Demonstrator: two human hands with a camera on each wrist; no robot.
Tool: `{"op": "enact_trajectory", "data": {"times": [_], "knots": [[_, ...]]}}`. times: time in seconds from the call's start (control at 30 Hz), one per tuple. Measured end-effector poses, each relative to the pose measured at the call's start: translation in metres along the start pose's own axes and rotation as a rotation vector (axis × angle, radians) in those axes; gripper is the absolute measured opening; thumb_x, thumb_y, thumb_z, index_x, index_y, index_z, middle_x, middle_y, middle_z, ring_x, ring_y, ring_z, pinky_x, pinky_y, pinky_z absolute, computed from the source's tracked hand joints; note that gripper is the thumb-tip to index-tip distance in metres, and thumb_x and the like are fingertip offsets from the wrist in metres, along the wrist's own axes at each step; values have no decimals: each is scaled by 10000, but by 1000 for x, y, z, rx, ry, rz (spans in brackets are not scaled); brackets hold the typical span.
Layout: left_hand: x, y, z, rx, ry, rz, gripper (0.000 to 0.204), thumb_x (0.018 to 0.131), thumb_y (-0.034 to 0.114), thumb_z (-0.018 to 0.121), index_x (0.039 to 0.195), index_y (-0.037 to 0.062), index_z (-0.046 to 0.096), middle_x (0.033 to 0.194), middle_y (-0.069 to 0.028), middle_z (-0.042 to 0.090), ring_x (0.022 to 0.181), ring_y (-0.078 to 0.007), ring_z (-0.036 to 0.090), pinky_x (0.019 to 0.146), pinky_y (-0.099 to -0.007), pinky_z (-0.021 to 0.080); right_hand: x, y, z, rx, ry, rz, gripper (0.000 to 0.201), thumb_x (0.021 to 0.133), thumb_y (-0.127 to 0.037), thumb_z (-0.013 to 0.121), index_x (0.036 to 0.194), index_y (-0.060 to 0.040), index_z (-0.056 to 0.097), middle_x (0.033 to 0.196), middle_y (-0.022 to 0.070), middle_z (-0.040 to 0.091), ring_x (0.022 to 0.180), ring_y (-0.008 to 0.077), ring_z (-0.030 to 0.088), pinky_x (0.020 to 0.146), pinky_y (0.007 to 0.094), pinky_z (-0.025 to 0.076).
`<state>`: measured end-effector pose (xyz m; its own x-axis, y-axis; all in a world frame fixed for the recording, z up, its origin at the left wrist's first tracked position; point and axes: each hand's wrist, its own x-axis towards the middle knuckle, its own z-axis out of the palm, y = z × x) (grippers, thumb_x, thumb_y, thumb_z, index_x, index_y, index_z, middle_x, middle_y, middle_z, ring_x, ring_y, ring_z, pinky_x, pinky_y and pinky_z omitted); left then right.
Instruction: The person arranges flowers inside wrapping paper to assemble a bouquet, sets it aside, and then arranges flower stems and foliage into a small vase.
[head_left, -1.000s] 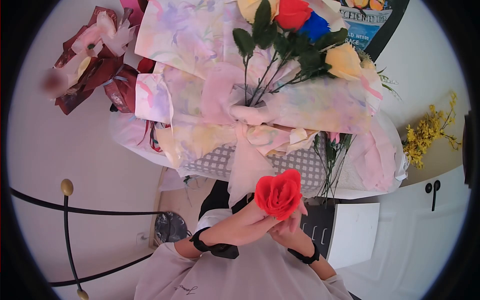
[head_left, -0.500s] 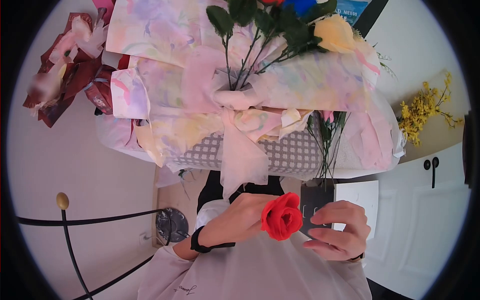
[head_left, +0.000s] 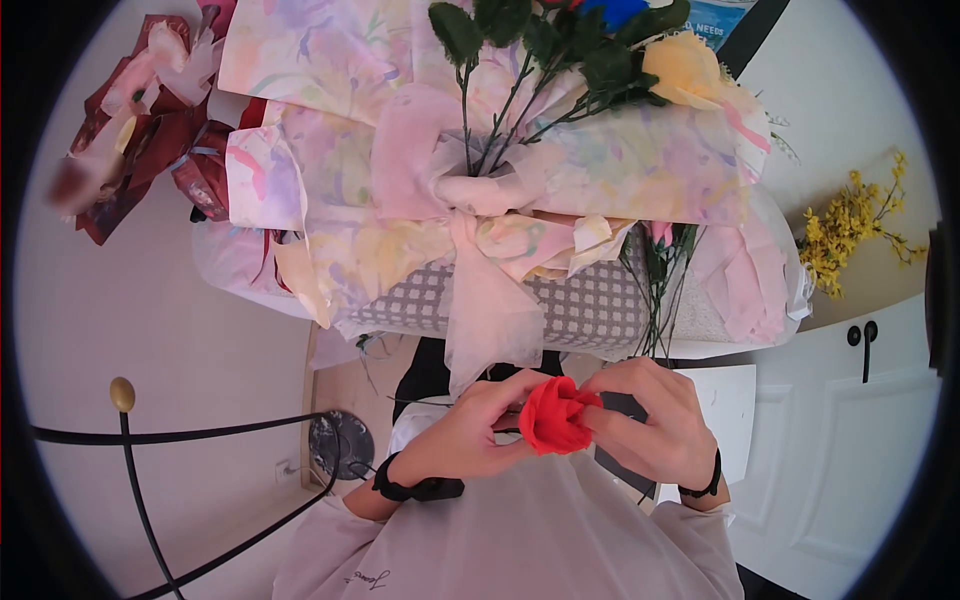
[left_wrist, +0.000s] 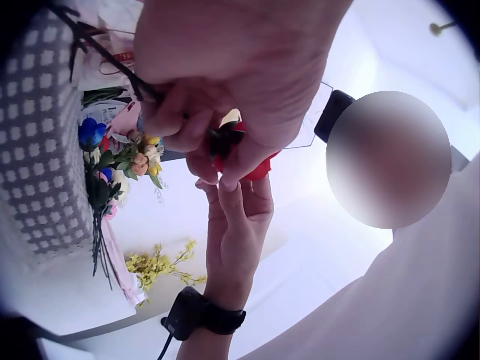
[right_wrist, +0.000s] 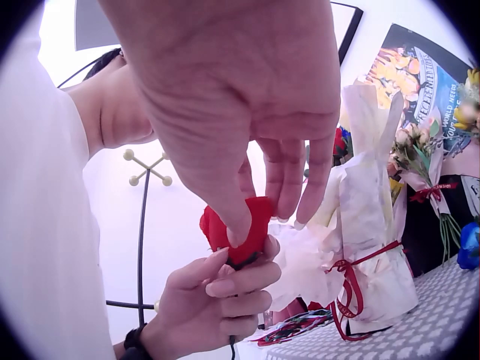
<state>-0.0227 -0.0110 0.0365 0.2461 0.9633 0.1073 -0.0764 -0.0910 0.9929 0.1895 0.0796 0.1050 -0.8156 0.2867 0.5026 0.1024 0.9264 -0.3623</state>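
Rose (the red one) is up between both hands, on the near side of the dotted worktop; half a second ago the right hand was off it with fingers spread, now its thumb and fingers are pinching the petals; left hand is curled round the stem just under them; so I'd guess left's steadying while right works the petals.
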Motion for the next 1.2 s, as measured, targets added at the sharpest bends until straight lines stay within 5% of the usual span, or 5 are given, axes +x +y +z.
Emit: {"op": "enact_trajectory", "data": {"times": [0.17, 0.57, 0.77, 1.03, 1.2], "knots": [[-1, -9, -7, 113, -72, 113, 566, 844, -6, 735, 1372, -12, 532, 1103, -122, 702, 937, -169, 699, 769, -285, 547, 1, -3, 0, 18, 30, -61, 256, 624, -24, 763, 862, 7, 675, 1042, 129, 639, 771, 244, 631, 557, 306, 531], [-4, -20, -10, 95, -58, 384, 341, 892, 77, 688, 1212, -38, 654, 835, -151, 697, 702, -296, 682, 672, -337, 530, 2, -26, 9, 142, 90, -102, 289, 631, -78, 835, 886, -22, 711, 1060, 131, 658, 734, 224, 671, 548, 284, 547], [-11, -6, -10, 213, -91, 275, 401, 848, 11, 700, 1237, -28, 612, 926, -150, 717, 779, -284, 707, 734, -326, 550, 4, -24, 13, 87, 35, -49, 281, 643, -55, 847, 862, -3, 678, 1045, 155, 656, 680, 214, 645, 514, 283, 520], [-28, -4, -10, -115, -34, -57, 549, 943, -17, 595, 1463, 2, 420, 1042, -89, 660, 874, -154, 665, 827, -306, 519, 14, -24, 17, 137, 3, 106, 298, 689, 0, 814, 946, 14, 663, 1024, 143, 645, 694, 235, 644, 558, 310, 526], [-32, -11, -23, -40, -74, 49, 494, 979, -28, 518, 1459, -19, 398, 1043, -84, 640, 858, -151, 641, 839, -301, 499, 21, -26, 22, 168, 62, 157, 291, 715, 7, 809, 974, 4, 679, 1042, 141, 647, 719, 238, 656, 606, 306, 543]]}}
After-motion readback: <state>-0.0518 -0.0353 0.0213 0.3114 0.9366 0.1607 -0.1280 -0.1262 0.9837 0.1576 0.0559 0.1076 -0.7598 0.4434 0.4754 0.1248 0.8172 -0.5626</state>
